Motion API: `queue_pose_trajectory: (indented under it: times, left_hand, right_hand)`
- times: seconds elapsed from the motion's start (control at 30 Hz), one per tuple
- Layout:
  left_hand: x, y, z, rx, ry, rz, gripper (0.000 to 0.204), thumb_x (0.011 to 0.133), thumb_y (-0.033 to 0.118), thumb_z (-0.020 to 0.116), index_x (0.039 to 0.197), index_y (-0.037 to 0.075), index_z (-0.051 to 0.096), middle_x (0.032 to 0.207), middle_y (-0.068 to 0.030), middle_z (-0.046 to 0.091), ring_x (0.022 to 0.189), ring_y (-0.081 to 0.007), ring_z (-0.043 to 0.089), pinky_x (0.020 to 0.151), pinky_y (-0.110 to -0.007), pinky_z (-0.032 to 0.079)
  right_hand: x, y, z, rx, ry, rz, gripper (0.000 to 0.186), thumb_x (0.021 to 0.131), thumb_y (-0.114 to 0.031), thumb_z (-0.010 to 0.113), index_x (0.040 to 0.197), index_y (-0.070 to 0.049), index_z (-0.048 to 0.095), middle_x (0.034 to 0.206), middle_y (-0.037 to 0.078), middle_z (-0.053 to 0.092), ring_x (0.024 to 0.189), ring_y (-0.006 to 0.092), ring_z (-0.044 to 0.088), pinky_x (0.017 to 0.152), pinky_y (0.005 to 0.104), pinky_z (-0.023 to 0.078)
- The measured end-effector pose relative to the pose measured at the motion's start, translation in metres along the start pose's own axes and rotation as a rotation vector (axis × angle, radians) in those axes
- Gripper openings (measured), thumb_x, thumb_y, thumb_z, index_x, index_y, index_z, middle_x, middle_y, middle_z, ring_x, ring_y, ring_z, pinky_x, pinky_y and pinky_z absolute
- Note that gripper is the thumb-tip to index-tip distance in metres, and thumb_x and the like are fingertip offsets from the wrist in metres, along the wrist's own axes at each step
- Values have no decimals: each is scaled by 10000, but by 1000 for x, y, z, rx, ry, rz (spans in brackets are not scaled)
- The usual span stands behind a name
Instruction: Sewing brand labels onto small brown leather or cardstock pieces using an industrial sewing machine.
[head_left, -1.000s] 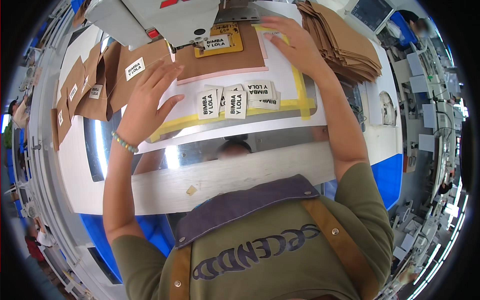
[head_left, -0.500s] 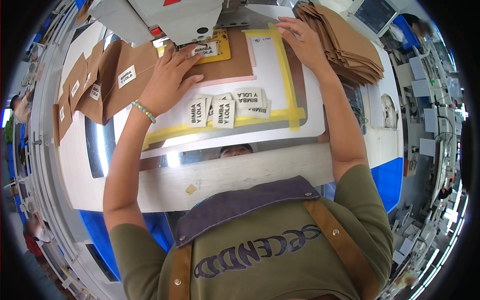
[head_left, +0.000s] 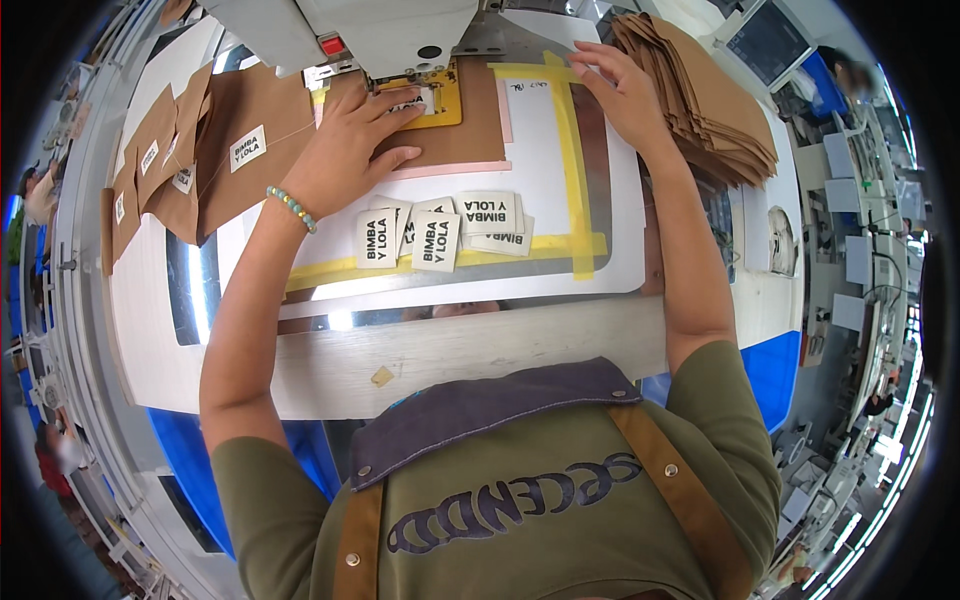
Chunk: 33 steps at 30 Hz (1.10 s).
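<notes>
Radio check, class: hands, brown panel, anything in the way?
Left hand over brown panel, partly hiding label in yellow frame. Right hand by yellow tape, nothing visible in it. Loose labels beside panel.

You have black print on white labels (head_left: 436, 243) — handwriting on the white sheet (head_left: 535, 125) — dark letters on your green shirt (head_left: 530, 520).

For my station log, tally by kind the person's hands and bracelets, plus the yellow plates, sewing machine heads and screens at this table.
Hands: 2 (left hand, right hand)
Beaded bracelet: 1
Yellow plate: 1
Sewing machine head: 1
Screen: 1
Total: 6
</notes>
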<state>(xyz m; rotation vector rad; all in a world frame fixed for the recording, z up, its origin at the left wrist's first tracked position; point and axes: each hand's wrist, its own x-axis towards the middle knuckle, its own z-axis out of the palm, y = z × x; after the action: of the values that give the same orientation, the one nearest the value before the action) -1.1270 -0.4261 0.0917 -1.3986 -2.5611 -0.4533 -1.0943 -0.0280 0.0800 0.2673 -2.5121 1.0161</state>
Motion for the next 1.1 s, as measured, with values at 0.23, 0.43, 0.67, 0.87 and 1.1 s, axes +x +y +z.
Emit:
queue_pose_trajectory:
  times: [0.23, 0.43, 0.67, 0.87, 1.1]
  left_hand:
    - [10, 2, 4, -1, -15, -1, 451, 996, 274, 742, 1411, 102, 699, 1553, -32, 607, 1338, -373, 487, 1215, -471, 404]
    - [17, 4, 4, -16, -46, -11, 448, 999, 267, 738, 1414, 102, 699, 1554, -45, 605, 1330, -360, 501, 1213, -463, 403]
    - [21, 3, 7, -82, -58, -49, 454, 1010, 278, 725, 1427, 101, 695, 1544, -92, 612, 1365, -385, 468, 1209, -469, 391]
    - [26, -13, 17, -10, 13, -23, 463, 1019, 327, 715, 1434, 122, 699, 1438, -141, 654, 1334, -366, 532, 1183, -474, 417]
    - [20, -25, 11, -169, -16, -178, 480, 993, 268, 751, 1427, 75, 686, 1378, -196, 620, 1326, -368, 542, 1168, -469, 427]
  right_hand:
    - [0, 14, -5, 8, -4, 10, 285, 1032, -305, 717, 1229, -110, 787, 1452, 95, 691, 1329, 280, 632, 1027, 428, 519]
    - [0, 21, -7, 22, 22, 1, 279, 1027, -294, 727, 1212, -95, 790, 1410, 105, 714, 1318, 281, 642, 1028, 429, 519]
    - [-4, 16, -9, -31, -33, 42, 289, 1068, -224, 655, 1280, -61, 765, 1477, 78, 672, 1333, 219, 625, 1126, 362, 470]
    - [-6, 17, -2, -15, 47, -30, 236, 1023, -239, 723, 1188, -87, 796, 1381, 110, 726, 1299, 299, 649, 1094, 413, 504]
    - [-10, -14, 9, -45, -109, -260, 282, 1018, -206, 699, 1272, -99, 761, 1423, 110, 688, 1332, 316, 615, 1141, 434, 488]
